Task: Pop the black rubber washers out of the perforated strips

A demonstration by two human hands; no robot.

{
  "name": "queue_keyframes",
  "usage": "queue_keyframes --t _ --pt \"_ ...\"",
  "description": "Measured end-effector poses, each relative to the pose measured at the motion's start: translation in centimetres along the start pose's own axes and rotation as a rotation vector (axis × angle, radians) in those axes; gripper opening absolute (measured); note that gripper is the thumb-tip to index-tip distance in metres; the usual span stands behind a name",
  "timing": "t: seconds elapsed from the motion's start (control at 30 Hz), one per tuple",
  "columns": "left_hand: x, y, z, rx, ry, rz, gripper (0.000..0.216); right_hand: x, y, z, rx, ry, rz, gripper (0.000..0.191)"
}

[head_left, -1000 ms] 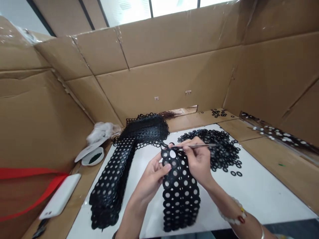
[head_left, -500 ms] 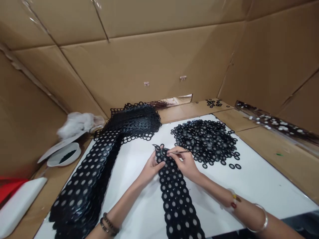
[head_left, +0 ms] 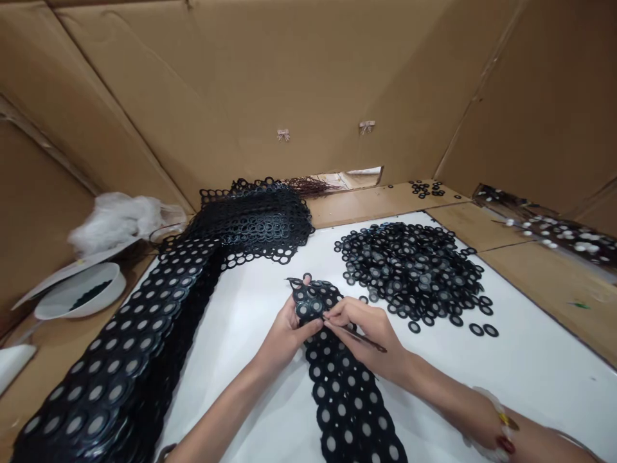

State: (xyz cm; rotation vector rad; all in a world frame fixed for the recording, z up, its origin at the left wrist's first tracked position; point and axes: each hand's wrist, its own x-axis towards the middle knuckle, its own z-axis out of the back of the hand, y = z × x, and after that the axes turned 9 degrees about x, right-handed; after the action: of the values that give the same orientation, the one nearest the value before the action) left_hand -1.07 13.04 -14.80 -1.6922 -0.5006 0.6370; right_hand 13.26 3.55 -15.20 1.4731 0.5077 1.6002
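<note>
The left hand (head_left: 289, 331) pinched the far end of a black perforated strip (head_left: 344, 386) lying near on the white mat (head_left: 506, 379); the right hand (head_left: 369, 331) gripped a thin pick (head_left: 359, 337) against it. The strip seemed limp and light, best held by its edges. Its near end was cut off. Farther right lay a heap of loose rings (head_left: 409, 270).

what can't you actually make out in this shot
Head view, the only one:
- Tip of the thin tool in the right hand: hidden by the fingers against the punched black strip.
- Near end of that strip: cut off by the bottom edge.
- Left hand fingertips: behind the strip.
- White bowl contents: dark, too small to tell.
- Items on the right ledge: blurred.
- Long black stack: lower end leaves the frame.
</note>
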Motion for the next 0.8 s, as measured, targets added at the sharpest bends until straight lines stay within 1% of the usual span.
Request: queue_keyframes --t 0.13,0.27,0.33,0.4,0.5,0.57,0.67,0.8 --pt "-0.1 -0.1 -0.1 0.035 0.028 0.001 0.082 -0.2 0.2 0.0 -0.085 0.051 0.078 0.011" --pt "0.0 0.2 -0.2 0.084 0.048 -0.026 0.084 -0.3 0.1 -0.2 -0.247 0.070 0.147 0.017" --pt "0.0 0.4 -0.2 0.117 0.065 -0.054 0.084 -0.5 -0.1 -0.1 -0.330 0.080 0.154 0.018" --pt "-0.1 0.5 -0.3 0.142 0.110 -0.061 0.083 -0.8 -0.2 0.0 -0.387 0.104 0.139 0.018" --pt "-0.4 0.5 -0.4 0.179 0.180 -0.050 0.078 -1.2 -0.2 0.1 -0.430 0.159 0.122 0.019" --pt "-0.5 0.4 -0.5 0.188 0.197 -0.060 0.075 -1.3 -0.1 0.1 -0.447 0.178 0.135 0.018" --pt "-0.5 0.3 -0.7 0.140 0.165 -0.060 0.073 -1.3 -0.2 0.0 -0.478 0.176 0.147 0.016" --pt "-0.2 0.0 -1.0 0.076 0.100 0.031 0.078 -1.0 -0.5 0.3 -0.472 0.127 0.154 0.012"
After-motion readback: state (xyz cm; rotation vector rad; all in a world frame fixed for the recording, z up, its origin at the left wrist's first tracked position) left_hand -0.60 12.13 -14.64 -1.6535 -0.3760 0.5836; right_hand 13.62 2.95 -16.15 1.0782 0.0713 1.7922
